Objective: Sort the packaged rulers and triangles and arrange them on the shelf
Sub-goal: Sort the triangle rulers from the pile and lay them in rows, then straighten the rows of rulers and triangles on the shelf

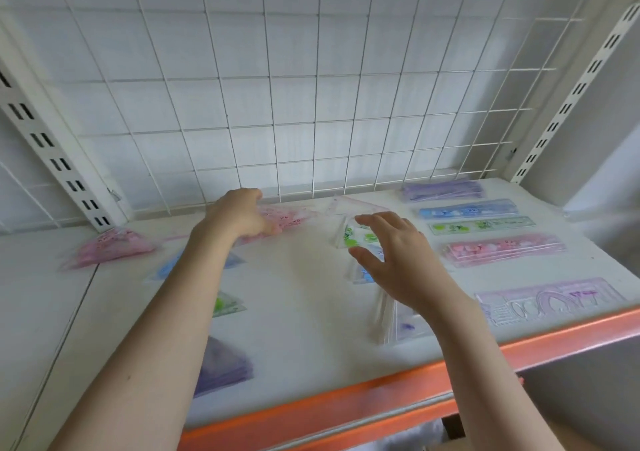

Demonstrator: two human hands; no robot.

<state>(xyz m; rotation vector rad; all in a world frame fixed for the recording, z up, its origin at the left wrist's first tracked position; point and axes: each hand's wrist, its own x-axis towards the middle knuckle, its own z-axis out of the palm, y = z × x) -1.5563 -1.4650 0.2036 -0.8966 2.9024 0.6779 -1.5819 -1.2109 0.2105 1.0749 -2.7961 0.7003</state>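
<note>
- Head view: sorting under way on the white shelf (311,294), rulers lined up in colour rows at the right, triangles in colour piles at the left.
- Left hand (239,216) at the back, grip resting on the pink triangle packets (294,218); fingers hidden behind the hand, so cannot tell whether pinching or only touching.
- Right hand (391,256) spread, grip wide and holding nothing, hovering just above the mixed pile of triangles (360,237), green-printed packet nearest the fingertips.
- Likely step: moving a pink packet toward the pink triangle pile (110,246) far left.
- Next move probably calls for lowering the right grip onto the top packet, pinching one thin slippery sleeve only.
- Pink rulers (502,248) well right of both hands.
</note>
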